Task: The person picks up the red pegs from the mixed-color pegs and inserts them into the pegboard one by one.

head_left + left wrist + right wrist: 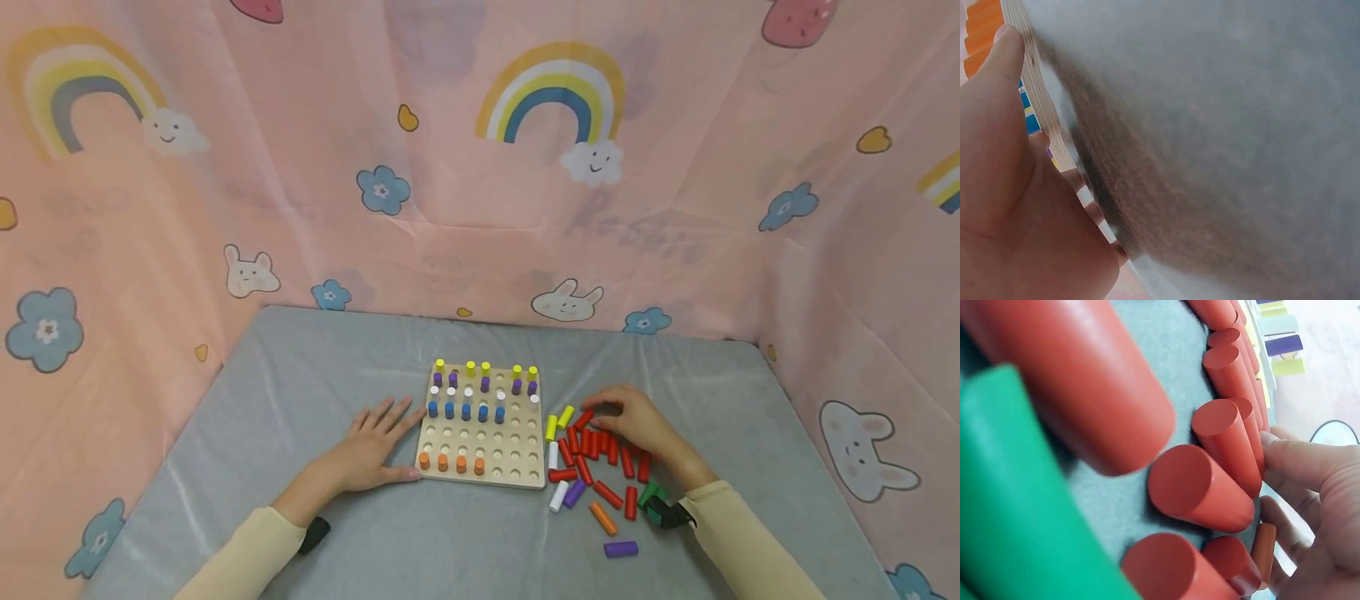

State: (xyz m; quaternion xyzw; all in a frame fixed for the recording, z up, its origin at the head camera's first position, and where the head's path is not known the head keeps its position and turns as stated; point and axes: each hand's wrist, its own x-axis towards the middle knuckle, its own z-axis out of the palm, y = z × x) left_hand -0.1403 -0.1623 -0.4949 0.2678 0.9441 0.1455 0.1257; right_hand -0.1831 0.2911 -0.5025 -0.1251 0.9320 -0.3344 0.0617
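A wooden pegboard [517, 450] lies in the middle of the table, with yellow, purple, white and blue pegs in its back rows and orange pegs [461, 464] in its front row. Flat on the table beside it, my left hand [365, 454] has its fingers spread; the thumb touches the board's front left corner. My right hand [637, 421] reaches over loose red pegs [627, 461], thumb and fingers apart. In the right wrist view, the thumb is close to a red peg [1229, 444]. An orange-brown peg [1264, 550] shows by the lower fingers; whether they touch it I cannot tell.
Between board and right hand lie yellow pegs [566, 417], white pegs [558, 497] and a purple peg [575, 493]. Nearer me are an orange peg [603, 518] and another purple one [621, 549]. Green pegs [651, 493] lie by the right wrist. A pink printed cloth [450, 250] surrounds the table.
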